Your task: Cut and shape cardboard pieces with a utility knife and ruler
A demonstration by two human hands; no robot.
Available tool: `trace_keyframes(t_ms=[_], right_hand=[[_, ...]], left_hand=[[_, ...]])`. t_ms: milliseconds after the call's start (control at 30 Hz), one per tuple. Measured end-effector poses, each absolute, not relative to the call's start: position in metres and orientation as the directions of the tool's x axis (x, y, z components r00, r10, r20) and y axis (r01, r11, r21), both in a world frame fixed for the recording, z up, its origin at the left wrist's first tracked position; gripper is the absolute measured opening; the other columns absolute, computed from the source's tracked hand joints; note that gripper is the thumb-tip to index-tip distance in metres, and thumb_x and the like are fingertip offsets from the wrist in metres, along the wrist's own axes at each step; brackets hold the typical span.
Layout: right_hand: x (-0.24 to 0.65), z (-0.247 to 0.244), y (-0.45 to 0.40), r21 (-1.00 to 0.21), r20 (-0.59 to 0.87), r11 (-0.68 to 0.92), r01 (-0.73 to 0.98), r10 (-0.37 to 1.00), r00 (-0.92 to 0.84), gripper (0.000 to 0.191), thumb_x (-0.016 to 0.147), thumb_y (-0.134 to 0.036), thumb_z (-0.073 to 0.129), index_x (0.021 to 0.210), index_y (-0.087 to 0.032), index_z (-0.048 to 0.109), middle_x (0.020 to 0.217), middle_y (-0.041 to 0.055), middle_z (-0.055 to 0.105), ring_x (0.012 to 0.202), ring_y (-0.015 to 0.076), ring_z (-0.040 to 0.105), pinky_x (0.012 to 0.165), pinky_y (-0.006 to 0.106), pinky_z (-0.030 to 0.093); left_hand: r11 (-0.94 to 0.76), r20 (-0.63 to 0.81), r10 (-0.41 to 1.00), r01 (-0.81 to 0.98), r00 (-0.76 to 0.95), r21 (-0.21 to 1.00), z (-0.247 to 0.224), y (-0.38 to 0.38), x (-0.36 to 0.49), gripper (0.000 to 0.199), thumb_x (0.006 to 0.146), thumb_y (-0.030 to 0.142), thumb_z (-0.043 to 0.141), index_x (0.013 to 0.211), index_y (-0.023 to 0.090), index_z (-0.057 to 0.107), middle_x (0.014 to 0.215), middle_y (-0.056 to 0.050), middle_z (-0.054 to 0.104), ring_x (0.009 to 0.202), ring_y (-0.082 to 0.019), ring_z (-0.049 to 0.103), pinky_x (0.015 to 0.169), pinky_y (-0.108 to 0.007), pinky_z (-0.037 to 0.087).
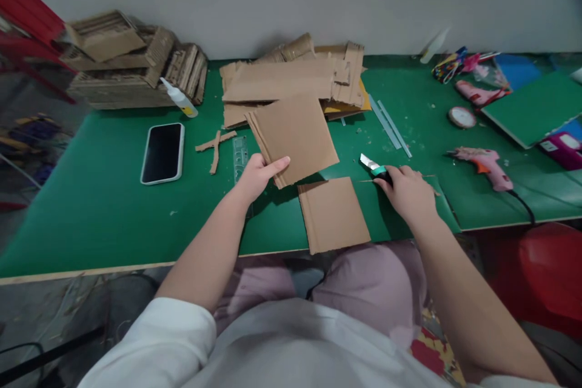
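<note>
My left hand (261,177) grips a square piece of cardboard (297,133) at its lower left corner, thumb on top, and holds it tilted above the table. A second cardboard square (335,215) lies flat below it, its near edge reaching the table's front edge. In my right hand (409,193) is a utility knife (376,168) with a green and black handle, its blade out and pointing left. A thin strip (427,176) shows beside the right hand. A clear ruler (239,154) lies partly hidden behind my left hand.
Scrap cardboard (282,80) is piled at the back. A phone (162,153), a glue bottle (180,99) and crossed cardboard strips (215,147) lie left, near stacked cardboard pieces (131,66). To the right are a pink glue gun (488,167), a tape roll (462,117) and glue sticks (393,127).
</note>
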State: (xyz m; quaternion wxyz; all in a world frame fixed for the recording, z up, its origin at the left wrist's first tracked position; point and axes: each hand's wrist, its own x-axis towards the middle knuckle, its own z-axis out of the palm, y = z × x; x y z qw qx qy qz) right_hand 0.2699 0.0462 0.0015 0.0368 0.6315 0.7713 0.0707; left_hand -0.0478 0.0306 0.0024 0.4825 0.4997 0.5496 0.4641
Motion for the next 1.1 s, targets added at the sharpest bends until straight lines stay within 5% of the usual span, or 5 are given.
trace_keyframes(t_ms=[233, 400, 567, 833, 1100], right_hand=[[0.267, 0.0, 0.053, 0.052, 0.16, 0.173, 0.983, 0.971, -0.18, 0.049, 0.089, -0.042, 0.042, 0.124, -0.011, 0.054, 0.112, 0.0179, 0.059, 0.098, 0.0307, 0.052, 0.077, 0.039, 0.04], [0.214, 0.025, 0.019, -0.448, 0.251, 0.33, 0.831, 0.938, -0.238, 0.032, 0.091, -0.036, 0.04, 0.101, -0.017, 0.064, 0.098, 0.0092, 0.066, 0.095, 0.0203, 0.057, 0.086, 0.034, 0.043], [0.162, 0.044, -0.01, -0.826, 0.209, 0.259, 0.501, 0.966, -0.154, 0.021, 0.086, -0.03, 0.048, 0.094, -0.021, 0.066, 0.092, 0.0027, 0.069, 0.081, 0.0127, 0.063, 0.074, 0.025, 0.05], [0.156, 0.046, -0.031, -0.904, 0.302, 0.264, 0.337, 0.951, 0.067, 0.01, 0.079, -0.022, 0.057, 0.08, -0.02, 0.067, 0.076, -0.0011, 0.07, 0.065, 0.0098, 0.063, 0.063, 0.022, 0.051], [0.156, 0.046, -0.042, -0.899, 0.318, 0.232, 0.372, 0.929, 0.189, 0.006, 0.076, -0.02, 0.055, 0.072, -0.02, 0.058, 0.068, -0.003, 0.062, 0.058, 0.0083, 0.058, 0.056, 0.02, 0.05]], left_hand=[[0.098, -0.097, 0.995, -0.072, 0.017, 0.993, 0.001, 0.029, -0.044, 0.052, 0.072, 0.045, 0.068, 0.112, 0.012, 0.061, 0.114, -0.015, 0.064, 0.109, -0.03, 0.059, 0.094, -0.042, 0.049], [0.112, -0.115, 0.993, -0.078, -0.039, 0.991, 0.002, 0.027, -0.035, 0.056, 0.07, 0.05, 0.069, 0.111, 0.013, 0.059, 0.115, -0.016, 0.064, 0.099, -0.031, 0.064, 0.079, -0.042, 0.056], [-0.105, 0.076, 0.977, -0.136, -0.201, 0.985, 0.017, 0.007, -0.006, 0.045, 0.071, 0.04, 0.072, 0.106, 0.014, 0.062, 0.11, -0.011, 0.067, 0.104, -0.024, 0.062, 0.092, -0.037, 0.051], [-0.22, 0.119, 0.812, -0.111, -0.572, 0.969, 0.02, -0.038, 0.052, 0.033, 0.07, 0.034, 0.073, 0.096, 0.015, 0.066, 0.091, -0.005, 0.071, 0.089, -0.018, 0.067, 0.089, -0.031, 0.051], [-0.217, 0.133, 0.711, -0.036, -0.691, 0.976, 0.021, -0.05, 0.078, 0.027, 0.066, 0.037, 0.075, 0.08, 0.016, 0.066, 0.083, -0.004, 0.071, 0.083, -0.018, 0.067, 0.086, -0.031, 0.052]])
